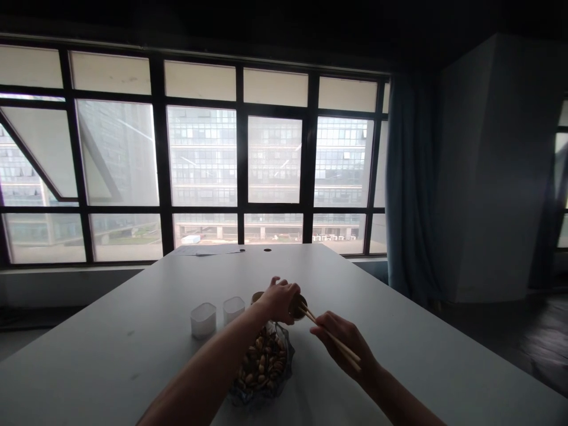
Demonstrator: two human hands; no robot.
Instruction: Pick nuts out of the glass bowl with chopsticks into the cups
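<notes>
Head view. Left hand [280, 300] curled over a small brown cup [296, 307] at mid-table, gripping it from above, forearm crossing over a clear glass bowl [284, 368] of pistachios [262, 361] on the near side. Right hand [344, 342] just right of the bowl, closed on a pair of wooden chopsticks [331, 335], tips pointing left and far toward the brown cup, about touching its rim. Two small translucent plastic cups [203, 320], the second [233, 309] just beside the first, standing left of the brown cup, apart from both hands. All set on a long white table [133, 337] running toward a large dark-framed window [199, 154]; blue curtain [410, 177] at far right.
</notes>
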